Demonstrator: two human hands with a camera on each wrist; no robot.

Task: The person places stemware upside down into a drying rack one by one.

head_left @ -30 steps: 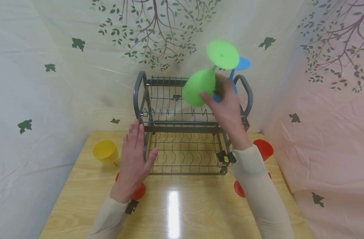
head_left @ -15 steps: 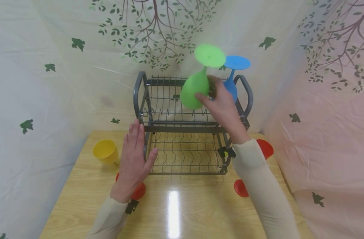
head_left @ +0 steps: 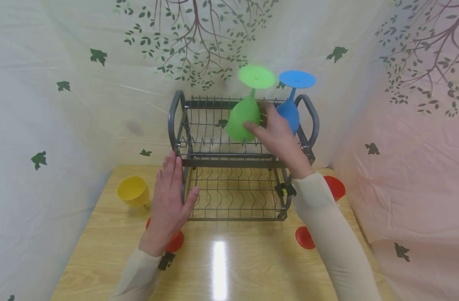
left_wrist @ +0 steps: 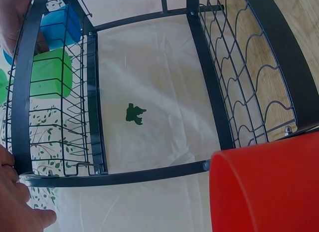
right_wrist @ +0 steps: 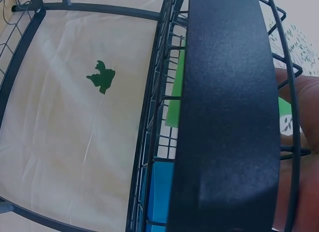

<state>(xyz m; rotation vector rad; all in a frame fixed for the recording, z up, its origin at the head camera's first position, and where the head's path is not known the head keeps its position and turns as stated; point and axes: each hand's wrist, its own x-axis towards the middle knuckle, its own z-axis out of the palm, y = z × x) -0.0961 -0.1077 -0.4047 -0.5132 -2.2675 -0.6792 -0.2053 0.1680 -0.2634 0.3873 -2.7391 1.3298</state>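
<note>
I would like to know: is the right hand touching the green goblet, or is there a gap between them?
Touching. The head view shows it: the thumb of the right hand lies across the bowl of the upside-down green goblet.

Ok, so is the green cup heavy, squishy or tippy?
The green cup is probably light: the right grip alone holds it. Likely stiff: no dent shows by the thumb. Upside down, its wide foot on top might make it tippy.

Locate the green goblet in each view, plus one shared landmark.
Head: upper centre, green goblet upside down in the right hand.
Left wrist: upper left, its bowl seen through the rack.
Right wrist: right of centre, partly behind a dark bar.
Shared landmark: the blue goblet.
</note>
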